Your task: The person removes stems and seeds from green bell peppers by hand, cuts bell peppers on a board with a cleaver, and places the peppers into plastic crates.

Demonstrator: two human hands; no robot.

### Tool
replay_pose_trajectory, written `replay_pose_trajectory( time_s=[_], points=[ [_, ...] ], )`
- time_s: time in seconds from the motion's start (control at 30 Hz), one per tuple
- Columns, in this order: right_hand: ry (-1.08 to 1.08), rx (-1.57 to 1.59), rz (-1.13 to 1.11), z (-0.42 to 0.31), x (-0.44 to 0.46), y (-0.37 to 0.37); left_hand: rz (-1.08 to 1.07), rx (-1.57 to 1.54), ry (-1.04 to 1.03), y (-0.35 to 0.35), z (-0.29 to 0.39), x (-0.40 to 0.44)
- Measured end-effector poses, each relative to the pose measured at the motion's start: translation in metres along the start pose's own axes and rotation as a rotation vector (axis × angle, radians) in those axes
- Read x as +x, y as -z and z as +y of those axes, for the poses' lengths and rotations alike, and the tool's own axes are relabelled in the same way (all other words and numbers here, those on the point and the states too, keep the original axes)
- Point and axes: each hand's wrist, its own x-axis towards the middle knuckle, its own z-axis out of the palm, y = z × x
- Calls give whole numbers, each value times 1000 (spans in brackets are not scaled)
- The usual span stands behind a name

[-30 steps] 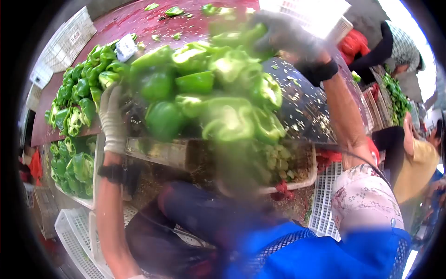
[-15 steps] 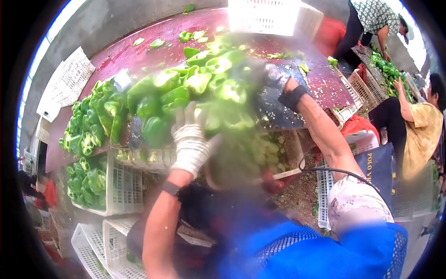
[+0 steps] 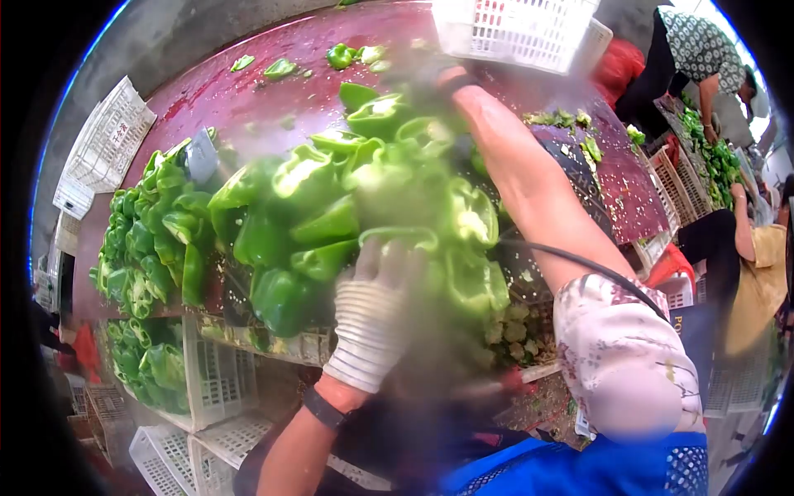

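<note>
Halved green peppers lie in a large heap on the dark red tabletop, cut sides and seed cores showing. My left hand, in a whitish striped glove, rests against the near side of the heap. Its fingers lie stretched against a pepper half, their tips blurred. Beyond the heap, my right hand reaches to the far side of the table near the white crate. A smear on the lens blurs that hand, so its fingers and anything in them cannot be made out.
More peppers are piled at the left, beside a crate of peppers below the table. Under the front edge stands a bin of pepper cores. A black cable crosses my right arm. Two people work at the right.
My right hand has moved from the heap's right side to its far side, the arm now stretched forward. My left hand has shifted right against the heap. The view has tilted somewhat.
</note>
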Motion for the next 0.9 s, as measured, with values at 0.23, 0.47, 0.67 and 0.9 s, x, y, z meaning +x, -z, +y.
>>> replay_pose_trajectory(
  time_s=[0.23, 0.47, 0.67, 0.9],
  points=[
    [108, 260, 204, 86, -47, -51, -52, 26, -25, 8, -5, 8],
    [-388, 702, 113, 75, -199, -31, -59, 12, -43, 3, -11, 15],
    [-228, 649, -261, 89, -265, 5, -48, 6, -60, 5, -11, 19],
    [-91, 505, 183, 82, -103, 15, -25, 24, -64, 2, -9, 16]
  ],
)
